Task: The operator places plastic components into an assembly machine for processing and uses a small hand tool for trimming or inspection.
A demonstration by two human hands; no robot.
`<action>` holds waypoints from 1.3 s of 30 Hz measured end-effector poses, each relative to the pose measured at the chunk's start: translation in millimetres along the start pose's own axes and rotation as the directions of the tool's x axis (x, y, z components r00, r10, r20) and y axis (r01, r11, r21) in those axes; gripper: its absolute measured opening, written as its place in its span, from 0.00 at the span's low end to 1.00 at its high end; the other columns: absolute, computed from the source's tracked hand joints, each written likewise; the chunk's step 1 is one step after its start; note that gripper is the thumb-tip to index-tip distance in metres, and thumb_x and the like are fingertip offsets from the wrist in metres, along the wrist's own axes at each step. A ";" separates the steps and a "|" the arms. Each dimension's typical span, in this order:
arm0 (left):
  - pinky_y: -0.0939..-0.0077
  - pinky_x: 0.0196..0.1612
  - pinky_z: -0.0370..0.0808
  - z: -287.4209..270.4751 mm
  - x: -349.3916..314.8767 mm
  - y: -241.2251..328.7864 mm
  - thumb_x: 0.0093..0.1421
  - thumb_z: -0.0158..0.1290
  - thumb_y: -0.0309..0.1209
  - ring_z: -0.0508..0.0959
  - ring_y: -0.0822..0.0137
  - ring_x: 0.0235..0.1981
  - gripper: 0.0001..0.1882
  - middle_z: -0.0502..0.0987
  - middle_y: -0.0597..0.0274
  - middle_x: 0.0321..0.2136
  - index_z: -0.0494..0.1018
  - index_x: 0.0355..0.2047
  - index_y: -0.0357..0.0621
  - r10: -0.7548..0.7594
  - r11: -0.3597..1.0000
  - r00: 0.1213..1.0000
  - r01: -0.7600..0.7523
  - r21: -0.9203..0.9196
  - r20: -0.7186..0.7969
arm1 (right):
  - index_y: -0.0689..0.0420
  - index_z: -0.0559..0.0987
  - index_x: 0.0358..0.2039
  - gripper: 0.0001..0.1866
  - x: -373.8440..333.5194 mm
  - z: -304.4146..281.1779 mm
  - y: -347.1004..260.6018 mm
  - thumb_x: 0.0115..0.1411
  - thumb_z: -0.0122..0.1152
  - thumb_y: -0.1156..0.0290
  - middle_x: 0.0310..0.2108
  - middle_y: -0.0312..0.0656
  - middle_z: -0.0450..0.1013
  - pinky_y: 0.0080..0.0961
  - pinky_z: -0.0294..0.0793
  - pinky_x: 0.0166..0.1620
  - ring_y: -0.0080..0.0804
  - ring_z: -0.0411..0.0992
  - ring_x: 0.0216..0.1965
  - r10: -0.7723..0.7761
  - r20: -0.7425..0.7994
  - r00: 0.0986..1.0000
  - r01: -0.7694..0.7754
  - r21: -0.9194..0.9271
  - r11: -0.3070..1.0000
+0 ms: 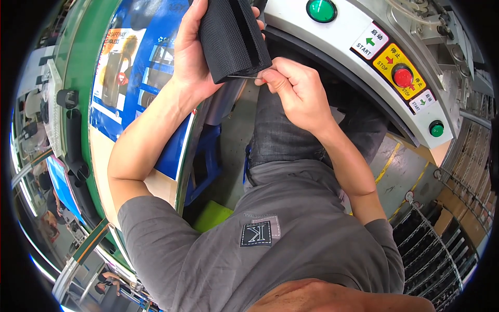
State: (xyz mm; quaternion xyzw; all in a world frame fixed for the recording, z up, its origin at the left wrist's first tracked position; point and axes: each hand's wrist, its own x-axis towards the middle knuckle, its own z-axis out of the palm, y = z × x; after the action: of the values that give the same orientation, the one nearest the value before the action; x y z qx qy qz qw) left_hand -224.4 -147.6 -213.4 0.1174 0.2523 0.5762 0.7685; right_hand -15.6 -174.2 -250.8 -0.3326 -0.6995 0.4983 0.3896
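Note:
My left hand [188, 62] is wrapped round a black woven-textured pouch-like piece [221, 44]; a smooth black strip runs along its length. Some fingertips of that hand show past its far right side, and its top end runs out of the picture. At the near end of the black piece, my right hand [299, 91] is closed in a pinch on a thin metal rod [243, 77]. The rod lies along the piece's lower edge. My fingers cover one end of it, so I cannot tell its exact kind.
To the right curves a white machine panel [343, 26] with green buttons [321, 9] and a red stop button [403, 76]. A workbench with a blue printed sheet [132, 117] is on the left. A blue stool [208, 161] stands below it; wire racks [431, 249] are at the lower right.

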 end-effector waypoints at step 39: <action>0.60 0.57 0.83 2.3 -0.4 -4.8 0.71 0.54 0.64 0.87 0.54 0.43 0.42 0.86 0.45 0.43 0.79 0.54 0.29 0.062 0.996 0.995 -0.056 0.069 -0.075 | 0.57 0.85 0.34 0.09 -17.1 -3.8 -11.4 0.53 0.74 0.82 0.32 0.32 0.76 0.26 0.69 0.33 0.30 0.68 0.29 -0.409 -0.186 0.893 0.243 -0.567 0.788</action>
State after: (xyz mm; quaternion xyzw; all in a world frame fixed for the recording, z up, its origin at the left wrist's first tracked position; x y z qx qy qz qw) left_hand -219.3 -149.2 -213.7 0.1284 0.2973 0.5939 0.7365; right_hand -5.0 -190.3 -242.8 -0.3709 -0.7891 0.1542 0.4648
